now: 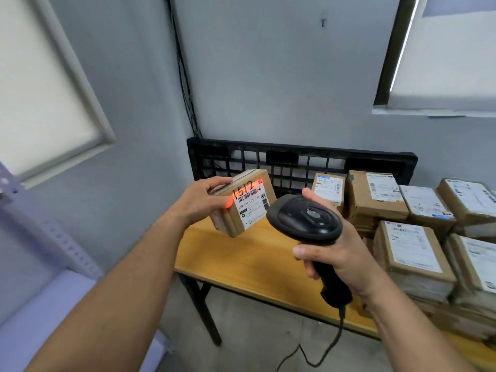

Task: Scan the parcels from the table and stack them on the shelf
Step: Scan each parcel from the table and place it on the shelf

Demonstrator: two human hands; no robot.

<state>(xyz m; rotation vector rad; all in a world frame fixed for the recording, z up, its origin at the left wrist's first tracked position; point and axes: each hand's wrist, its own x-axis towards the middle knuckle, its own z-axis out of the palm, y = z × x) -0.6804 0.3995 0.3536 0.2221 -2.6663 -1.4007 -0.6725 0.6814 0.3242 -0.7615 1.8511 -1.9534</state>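
My left hand (204,200) holds a small cardboard parcel (245,204) in the air, above the left end of the wooden table (241,259) and not touching it. The fingers curl over the top edge of the box and the thumb presses on its near side. The parcel is tilted so that its white label (252,210) faces me. On the label there is a barcode, and above it "1512" is written by hand. A red line of light (245,191) falls across the barcode and ends as a bright spot on my thumb.

My right hand (335,256) grips the handle of a black scanner (306,218), fingers closed around it. The head of the scanner points toward the label and is just beside the parcel. I cannot tell if a finger is pressing the trigger, because the handle hides it. A black cable (319,350) hangs from the handle down to the floor.

On the right part of the table, more parcels (413,251) with labels lie in stacks, close together. Behind them a black plastic grid (300,159) leans against the wall. At my left, near my arm, stands a pale metal shelf (40,304).
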